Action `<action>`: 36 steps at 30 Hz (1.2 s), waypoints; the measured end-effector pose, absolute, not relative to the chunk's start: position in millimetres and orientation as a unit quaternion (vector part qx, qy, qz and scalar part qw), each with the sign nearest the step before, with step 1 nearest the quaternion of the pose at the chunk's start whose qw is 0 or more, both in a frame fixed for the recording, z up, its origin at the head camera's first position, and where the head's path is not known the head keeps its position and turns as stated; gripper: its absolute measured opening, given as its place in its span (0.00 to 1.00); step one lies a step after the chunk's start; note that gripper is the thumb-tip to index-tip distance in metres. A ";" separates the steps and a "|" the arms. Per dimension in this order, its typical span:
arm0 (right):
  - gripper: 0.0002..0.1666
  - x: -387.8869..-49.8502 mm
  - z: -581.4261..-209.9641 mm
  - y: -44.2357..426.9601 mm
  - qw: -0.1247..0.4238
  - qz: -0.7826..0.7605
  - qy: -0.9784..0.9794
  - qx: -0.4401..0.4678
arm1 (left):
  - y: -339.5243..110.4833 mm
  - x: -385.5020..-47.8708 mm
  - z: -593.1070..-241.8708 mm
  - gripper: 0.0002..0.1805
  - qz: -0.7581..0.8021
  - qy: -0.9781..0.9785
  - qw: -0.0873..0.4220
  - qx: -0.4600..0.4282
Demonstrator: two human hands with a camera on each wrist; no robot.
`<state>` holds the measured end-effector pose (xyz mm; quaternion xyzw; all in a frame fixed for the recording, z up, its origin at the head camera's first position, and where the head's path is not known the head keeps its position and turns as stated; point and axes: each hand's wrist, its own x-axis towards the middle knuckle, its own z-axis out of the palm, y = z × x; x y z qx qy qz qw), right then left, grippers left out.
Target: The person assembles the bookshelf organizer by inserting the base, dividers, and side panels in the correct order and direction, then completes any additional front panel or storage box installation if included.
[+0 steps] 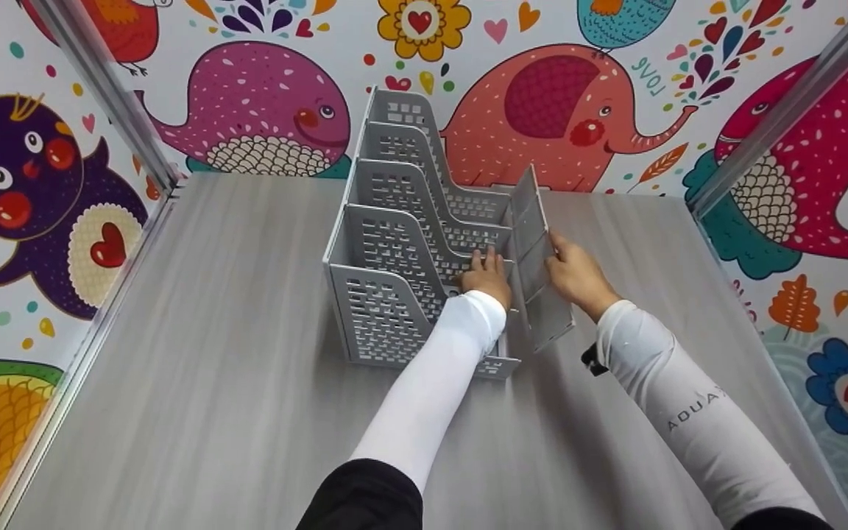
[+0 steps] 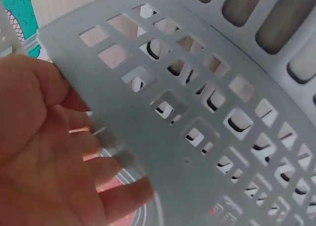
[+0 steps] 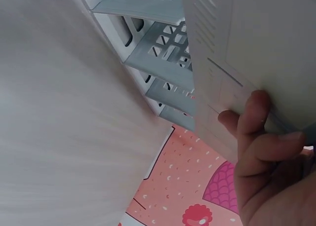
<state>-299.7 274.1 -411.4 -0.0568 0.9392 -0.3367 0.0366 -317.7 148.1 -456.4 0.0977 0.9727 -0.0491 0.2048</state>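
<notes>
A grey plastic file rack [image 1: 387, 316] with several perforated upright dividers stands mid-table. Its right side faces a loose, flat grey panel [image 1: 532, 258], which stands tilted next to the dividers' low ends. My right hand [image 1: 578, 272] grips this panel by its outer edge; in the right wrist view the fingers [image 3: 256, 107] lie against its smooth face. Between the dividers reaches my left hand [image 1: 486, 278], its fingers fairly straight. In the left wrist view, those fingertips pass behind the edge of one divider [image 2: 133, 132], and the thumb is hard to make out.
The rack stands on a grey wood-grain tabletop [image 1: 232, 353]. Walls with cartoon animals [image 1: 269, 103] enclose the back and sides, with metal corner posts [image 1: 111, 96] at left and right. A small black item [image 1: 594, 361] sits by the right wrist.
</notes>
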 end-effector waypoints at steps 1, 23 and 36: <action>0.33 -300.9 -410.7 273.6 0.040 -0.337 0.939 -0.059 | 148.3 -317.4 -456.5 0.33 -0.048 0.974 0.202 0.096; 0.32 -302.2 -402.0 279.1 0.047 -0.307 0.950 -0.032 | 153.7 -316.3 -455.3 0.33 -0.078 0.974 0.197 0.081; 0.32 -307.2 -406.7 265.5 0.042 -0.310 0.949 -0.047 | 178.6 -368.1 -534.4 0.37 -0.107 0.977 0.169 0.070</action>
